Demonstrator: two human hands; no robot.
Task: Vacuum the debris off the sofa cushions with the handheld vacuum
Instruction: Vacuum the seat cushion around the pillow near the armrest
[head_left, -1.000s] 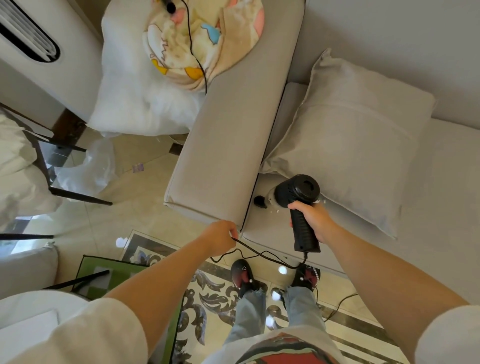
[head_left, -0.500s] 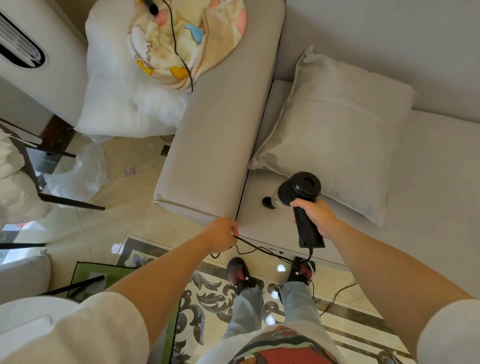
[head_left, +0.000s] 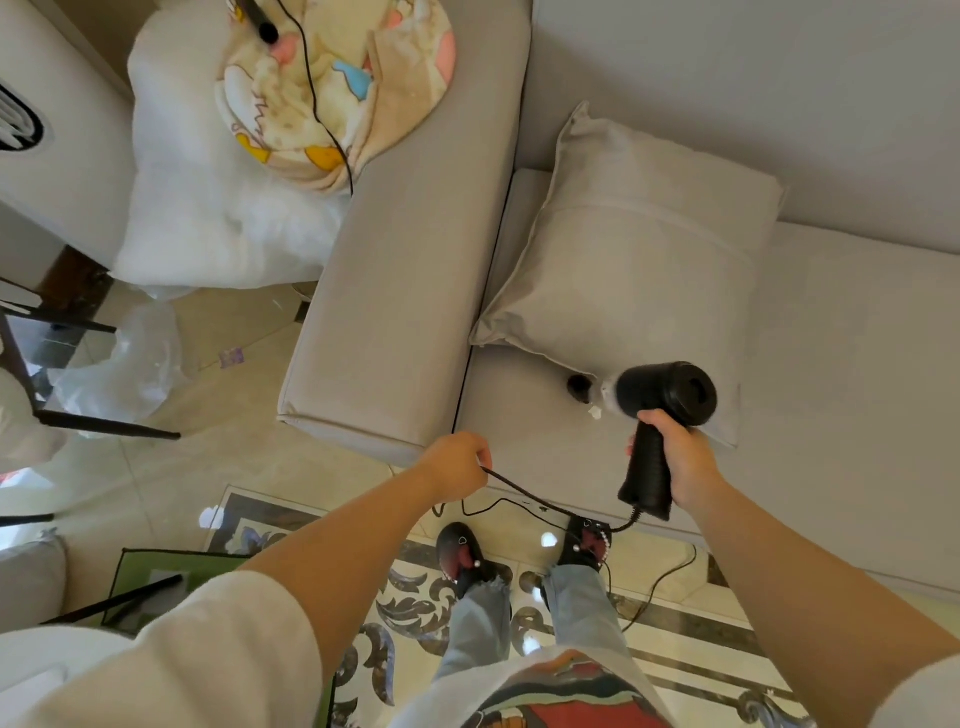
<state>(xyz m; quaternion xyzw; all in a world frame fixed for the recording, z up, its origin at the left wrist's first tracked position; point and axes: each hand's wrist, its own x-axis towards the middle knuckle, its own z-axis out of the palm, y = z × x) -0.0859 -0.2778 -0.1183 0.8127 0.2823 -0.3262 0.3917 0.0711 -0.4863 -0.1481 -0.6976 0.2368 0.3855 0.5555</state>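
Observation:
My right hand (head_left: 675, 457) grips the handle of a black handheld vacuum (head_left: 660, 410). Its nozzle (head_left: 579, 387) points left, low over the beige sofa seat cushion (head_left: 530, 431), just in front of a beige throw pillow (head_left: 639, 291). A small white scrap of debris (head_left: 595, 413) lies on the seat beside the nozzle. My left hand (head_left: 457, 465) pinches the vacuum's black cord (head_left: 530, 499) near the sofa's front corner, and the cord runs down to the handle's base.
The sofa armrest (head_left: 410, 260) stands left of the seat. A patterned round cushion (head_left: 332, 83) and white stuffing (head_left: 208, 208) lie beyond it. A dark chair frame (head_left: 93, 421) and plastic bag (head_left: 124, 364) stand on the tiled floor. My feet (head_left: 519, 556) are on a patterned rug.
The vacuum has shifted to the right along the seat's front, nearer the pillow's lower corner. My left hand keeps its pinch on the cord.

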